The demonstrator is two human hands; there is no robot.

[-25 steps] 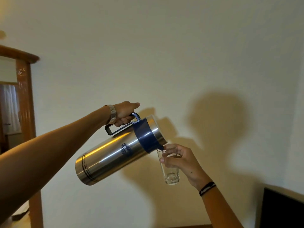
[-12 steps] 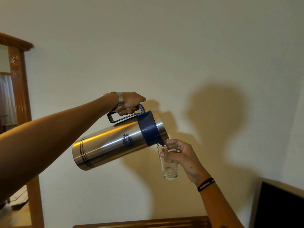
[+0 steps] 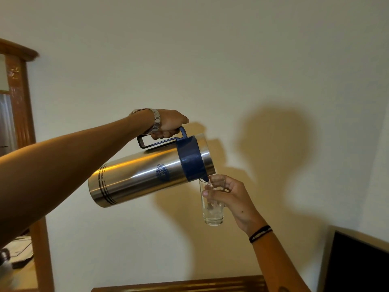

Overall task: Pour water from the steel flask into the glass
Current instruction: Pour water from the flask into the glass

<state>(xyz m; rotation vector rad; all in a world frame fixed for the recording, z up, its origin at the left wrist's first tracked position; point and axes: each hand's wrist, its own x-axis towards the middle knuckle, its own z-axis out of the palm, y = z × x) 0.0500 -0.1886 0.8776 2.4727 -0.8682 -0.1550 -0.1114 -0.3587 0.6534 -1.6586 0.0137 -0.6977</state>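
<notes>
The steel flask (image 3: 136, 175) with a blue collar and blue handle is tipped nearly level, base to the left, spout to the right. My left hand (image 3: 168, 123), a metal watch on its wrist, grips the handle from above. The blue spout rests over the rim of a tall clear glass (image 3: 212, 207), held upright in mid-air. My right hand (image 3: 229, 197) wraps around the glass's upper half from the right. A little water shows in the bottom of the glass.
A plain cream wall fills the background. A wooden mirror frame (image 3: 21, 98) stands at the left. A wooden edge (image 3: 179, 285) runs along the bottom, and a dark screen (image 3: 357, 264) sits at the lower right.
The flask has tilted further toward level, its base rising. The spout has settled over the glass rim, and both hands have shifted slightly up in the view.
</notes>
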